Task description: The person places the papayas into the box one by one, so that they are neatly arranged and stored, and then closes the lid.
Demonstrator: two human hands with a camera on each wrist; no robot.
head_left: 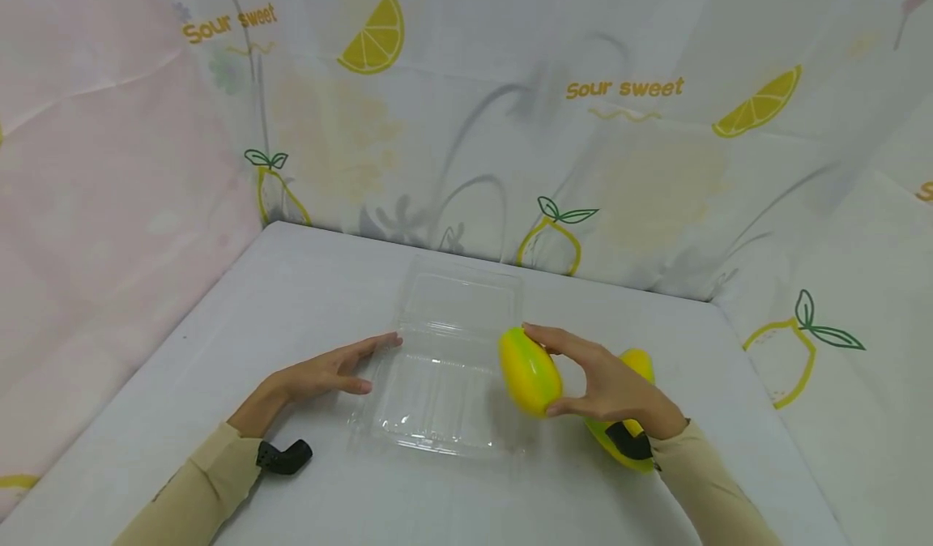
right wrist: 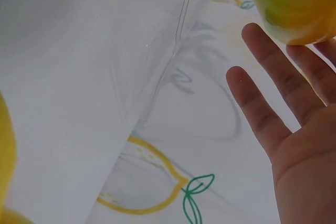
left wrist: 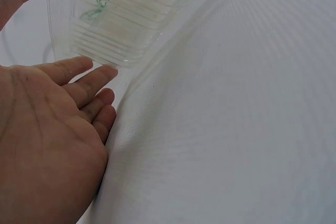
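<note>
A shiny yellow-green mango (head_left: 530, 371) is pinched between the thumb and fingers of my right hand (head_left: 601, 377), above the right side of a clear plastic clamshell box (head_left: 437, 400). The box lies with its lid (head_left: 461, 299) folded back, away from me. In the right wrist view the mango (right wrist: 294, 3) rests against the fingertips at the upper right. My left hand (head_left: 321, 374) is at the box's left edge, fingers extended and holding nothing. In the left wrist view its fingertips (left wrist: 107, 72) are at the ribbed plastic; whether they touch is hard to tell.
More yellow and green fruits (head_left: 637, 361) lie on the white table (head_left: 328, 287) under my right wrist, partly hidden by it. A lemon-print cloth (head_left: 474, 125) hangs behind the table, and a pinkish cloth (head_left: 109, 206) hangs on the left.
</note>
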